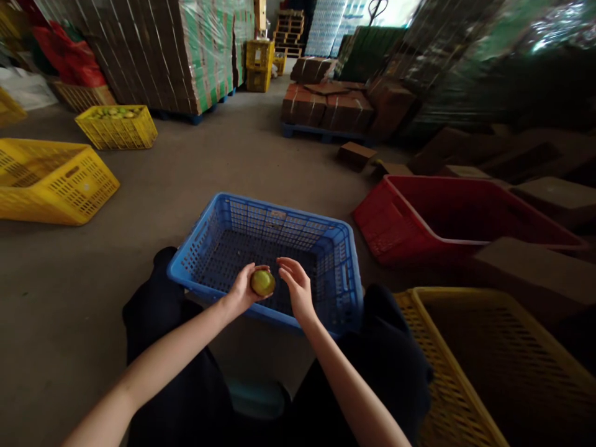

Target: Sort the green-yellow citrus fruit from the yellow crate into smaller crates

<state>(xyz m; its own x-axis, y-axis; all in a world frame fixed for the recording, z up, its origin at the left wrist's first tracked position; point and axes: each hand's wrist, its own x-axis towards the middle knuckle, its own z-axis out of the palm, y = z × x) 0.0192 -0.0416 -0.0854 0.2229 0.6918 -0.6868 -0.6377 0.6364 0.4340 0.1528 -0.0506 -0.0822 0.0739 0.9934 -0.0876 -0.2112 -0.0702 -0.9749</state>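
A round green-yellow fruit [263,283] rests in my left hand [240,289], whose fingers curl around its far side. Just to the right of the fruit is my right hand [297,287], its fingers parted and slightly bent, with nothing in them. Both hands are over the near part of a blue plastic basket [254,213], which stands between my knees. Its slatted floor shows no fruit in the part I can see; my hands and forearms hide some of the near side.
A red crate [386,223] and a yellow crate [447,372] stand at right, with cardboard boxes [356,155] beyond. Left are a yellow crate [79,186] and a smaller one [125,131] holding several fruits. Wrapped pallet stacks [207,56] stand behind.
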